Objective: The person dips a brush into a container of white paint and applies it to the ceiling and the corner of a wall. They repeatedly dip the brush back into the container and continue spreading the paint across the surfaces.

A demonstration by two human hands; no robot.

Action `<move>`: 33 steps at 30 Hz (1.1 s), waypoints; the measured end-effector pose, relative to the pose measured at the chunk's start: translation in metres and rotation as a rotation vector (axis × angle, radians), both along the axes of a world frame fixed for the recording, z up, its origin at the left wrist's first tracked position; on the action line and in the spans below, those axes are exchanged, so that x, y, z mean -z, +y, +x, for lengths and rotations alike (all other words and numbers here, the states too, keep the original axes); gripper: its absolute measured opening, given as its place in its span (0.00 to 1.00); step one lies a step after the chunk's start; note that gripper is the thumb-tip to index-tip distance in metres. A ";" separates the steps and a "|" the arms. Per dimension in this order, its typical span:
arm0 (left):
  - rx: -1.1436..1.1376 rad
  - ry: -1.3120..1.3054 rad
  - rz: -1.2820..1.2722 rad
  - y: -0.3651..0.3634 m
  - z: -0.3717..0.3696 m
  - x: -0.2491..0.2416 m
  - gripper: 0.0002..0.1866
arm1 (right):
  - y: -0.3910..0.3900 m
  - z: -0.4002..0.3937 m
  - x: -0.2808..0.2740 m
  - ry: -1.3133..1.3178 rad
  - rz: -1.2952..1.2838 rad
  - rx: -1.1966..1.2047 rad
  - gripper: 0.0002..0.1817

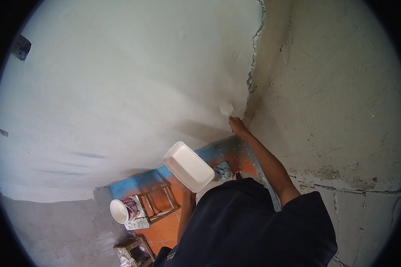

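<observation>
My right hand is closed around the handle of a small paintbrush with a broad, whitish head. The brush head is at the pale wall, close to the wall's rough, broken edge by the corner. Lower down, a white rectangular tray is held tilted in front of my body. My left hand grips it from below, with most of the fingers hidden behind the tray.
Below is an orange floor with a blue border. A wooden ladder, a white bucket and a small wooden stool stand lower left. A cracked grey wall rises on the right.
</observation>
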State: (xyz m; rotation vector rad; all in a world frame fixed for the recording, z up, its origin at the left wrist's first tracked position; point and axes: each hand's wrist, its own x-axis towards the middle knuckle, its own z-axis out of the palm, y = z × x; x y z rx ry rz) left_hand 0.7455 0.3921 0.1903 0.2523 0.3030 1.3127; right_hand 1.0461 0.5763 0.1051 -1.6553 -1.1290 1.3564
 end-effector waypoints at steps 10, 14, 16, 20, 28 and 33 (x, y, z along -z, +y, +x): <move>-0.007 -0.003 -0.010 -0.001 0.001 0.000 0.47 | -0.014 0.009 -0.331 0.149 0.515 0.012 0.24; -0.010 -0.013 -0.003 -0.002 -0.001 0.000 0.47 | 0.007 -0.002 -0.276 -0.080 0.623 0.056 0.29; -0.004 -0.008 0.000 -0.002 -0.001 -0.001 0.47 | 0.014 -0.014 -0.186 -0.253 0.668 0.078 0.30; -0.008 -0.011 -0.002 -0.006 0.000 0.000 0.47 | -0.001 -0.009 -0.027 -0.059 0.154 -0.034 0.27; -0.024 -0.005 -0.016 -0.007 0.003 0.002 0.47 | 0.000 0.014 -0.231 0.067 0.219 0.032 0.21; -0.026 -0.019 -0.029 -0.006 0.008 0.004 0.47 | -0.008 0.007 -0.298 -0.071 0.644 0.060 0.27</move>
